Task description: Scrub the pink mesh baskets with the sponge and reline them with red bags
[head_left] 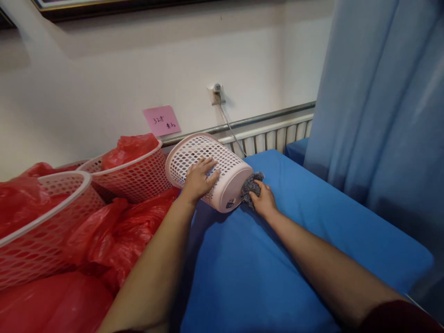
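Observation:
A pale pink perforated plastic basket [227, 159] lies on its side on a blue-covered bed [222, 277], its bottom turned to the right. Flat on its meshed side rests my left hand [201, 181], fingers spread and holding nothing. My right hand [263, 200] grips a bunched dark grey cloth [250, 187] against the lower right edge of the basket's bottom. A small dark label [230, 203] shows on that bottom. The inside of the basket is mostly hidden from me.
Baskets lined with red plastic bags [130, 150] stand on the left, with more red bags [118, 231] piled before them. Behind the bed are a radiator [277, 138], a pipe and a plugged-in cord [229, 121]. A blue curtain [374, 101] hangs at right.

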Demonstrator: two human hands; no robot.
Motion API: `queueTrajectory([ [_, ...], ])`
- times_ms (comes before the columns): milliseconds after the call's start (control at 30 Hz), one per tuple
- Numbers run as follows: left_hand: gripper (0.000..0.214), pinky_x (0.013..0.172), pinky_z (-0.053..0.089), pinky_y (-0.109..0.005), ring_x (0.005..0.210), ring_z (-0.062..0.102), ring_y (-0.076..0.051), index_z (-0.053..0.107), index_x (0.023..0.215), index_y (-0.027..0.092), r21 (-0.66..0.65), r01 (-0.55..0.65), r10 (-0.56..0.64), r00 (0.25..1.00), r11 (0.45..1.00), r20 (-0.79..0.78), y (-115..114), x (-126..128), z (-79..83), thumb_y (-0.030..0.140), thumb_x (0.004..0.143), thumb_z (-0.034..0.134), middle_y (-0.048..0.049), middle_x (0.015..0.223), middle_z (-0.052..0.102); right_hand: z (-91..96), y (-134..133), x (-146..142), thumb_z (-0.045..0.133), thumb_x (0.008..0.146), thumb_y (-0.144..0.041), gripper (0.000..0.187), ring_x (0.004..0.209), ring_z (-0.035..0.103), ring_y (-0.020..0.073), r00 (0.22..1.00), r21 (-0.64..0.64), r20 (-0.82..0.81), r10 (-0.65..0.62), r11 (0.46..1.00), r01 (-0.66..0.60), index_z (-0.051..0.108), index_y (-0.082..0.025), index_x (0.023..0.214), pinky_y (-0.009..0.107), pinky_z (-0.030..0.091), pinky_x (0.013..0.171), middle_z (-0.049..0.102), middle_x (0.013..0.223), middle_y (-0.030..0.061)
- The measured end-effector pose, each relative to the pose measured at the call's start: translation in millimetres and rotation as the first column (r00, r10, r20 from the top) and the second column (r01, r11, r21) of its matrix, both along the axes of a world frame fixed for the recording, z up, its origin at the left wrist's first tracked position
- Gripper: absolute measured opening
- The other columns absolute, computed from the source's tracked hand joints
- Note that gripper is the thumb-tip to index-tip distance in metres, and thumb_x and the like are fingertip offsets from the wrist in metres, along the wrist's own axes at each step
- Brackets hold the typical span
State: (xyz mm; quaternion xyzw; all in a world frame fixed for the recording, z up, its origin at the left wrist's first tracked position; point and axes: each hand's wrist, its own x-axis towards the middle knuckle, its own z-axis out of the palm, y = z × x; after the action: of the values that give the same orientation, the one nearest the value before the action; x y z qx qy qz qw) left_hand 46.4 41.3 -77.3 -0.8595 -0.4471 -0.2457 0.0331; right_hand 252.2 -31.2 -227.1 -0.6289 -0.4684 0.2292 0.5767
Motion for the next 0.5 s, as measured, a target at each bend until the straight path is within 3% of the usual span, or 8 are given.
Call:
queueTrajectory([
  [133, 0.053, 0.124, 0.034, -0.057, 0.150, 0.045, -0.032, 0.068, 0.138, 0.021, 0.008, 0.004, -0.004, 1.000, 1.000, 0.002, 0, 0, 0.0, 0.049, 0.095, 0.052, -0.0109, 0.152, 0.059, -13.0, 4, -5, 0.076, 0.069, -0.017, 0.031, 0.093, 0.074, 0.0321, 0.996, -0.085, -0.061, 0.057, 0.994, -0.062, 0.075, -0.019, 0.099, 0.053, 0.057, 0.096, 0.075, 0.094, 0.0095],
  [200, 0.052, 0.123, 0.034, -0.057, 0.150, 0.045, -0.032, 0.068, 0.137, 0.023, 0.007, 0.002, -0.002, 1.000, 1.000, 0.009, 0, -1, -0.9, 0.049, 0.095, 0.053, -0.0092, 0.153, 0.059, -9.9, 8, -3, 0.073, 0.072, -0.020, 0.030, 0.088, 0.074, 0.0294, 0.992, -0.072, -0.110, 0.061, 0.995, -0.069, 0.074, -0.018, 0.102, 0.050, 0.059, 0.091, 0.077, 0.093, 0.0086],
  [267, 0.052, 0.123, 0.034, -0.058, 0.151, 0.044, -0.033, 0.068, 0.138, 0.023, 0.001, -0.001, 0.001, 1.000, 1.000, 0.016, 0, -1, -1.7, 0.049, 0.094, 0.053, -0.0093, 0.154, 0.058, -0.2, 9, 0, 0.068, 0.080, -0.027, 0.039, 0.095, 0.074, 0.0266, 0.987, -0.030, -0.155, 0.042, 0.998, -0.047, 0.071, -0.016, 0.117, 0.045, 0.060, 0.093, 0.077, 0.107, 0.0100],
  [400, 0.052, 0.124, 0.033, -0.058, 0.150, 0.044, -0.033, 0.069, 0.137, 0.023, -0.007, -0.004, 0.004, 1.000, 1.000, 0.020, -1, -1, -2.1, 0.048, 0.094, 0.054, -0.0093, 0.154, 0.058, 23.1, -2, 2, 0.065, 0.089, -0.034, 0.055, 0.123, 0.064, 0.0229, 0.986, 0.230, -0.153, 0.071, 0.973, -0.035, 0.057, -0.020, 0.142, 0.041, 0.051, 0.111, 0.066, 0.135, 0.0093],
  [500, 0.050, 0.124, 0.033, -0.058, 0.150, 0.045, -0.032, 0.069, 0.136, 0.025, -0.007, -0.002, 0.002, 1.000, 1.000, 0.020, -1, 0, -1.2, 0.048, 0.094, 0.054, -0.0084, 0.153, 0.059, 28.1, -22, -5, 0.068, 0.085, -0.023, 0.051, 0.127, 0.060, 0.0230, 0.960, 0.387, 0.122, 0.250, 0.879, -0.278, 0.064, -0.028, 0.136, 0.041, 0.048, 0.113, 0.060, 0.136, 0.0066],
])
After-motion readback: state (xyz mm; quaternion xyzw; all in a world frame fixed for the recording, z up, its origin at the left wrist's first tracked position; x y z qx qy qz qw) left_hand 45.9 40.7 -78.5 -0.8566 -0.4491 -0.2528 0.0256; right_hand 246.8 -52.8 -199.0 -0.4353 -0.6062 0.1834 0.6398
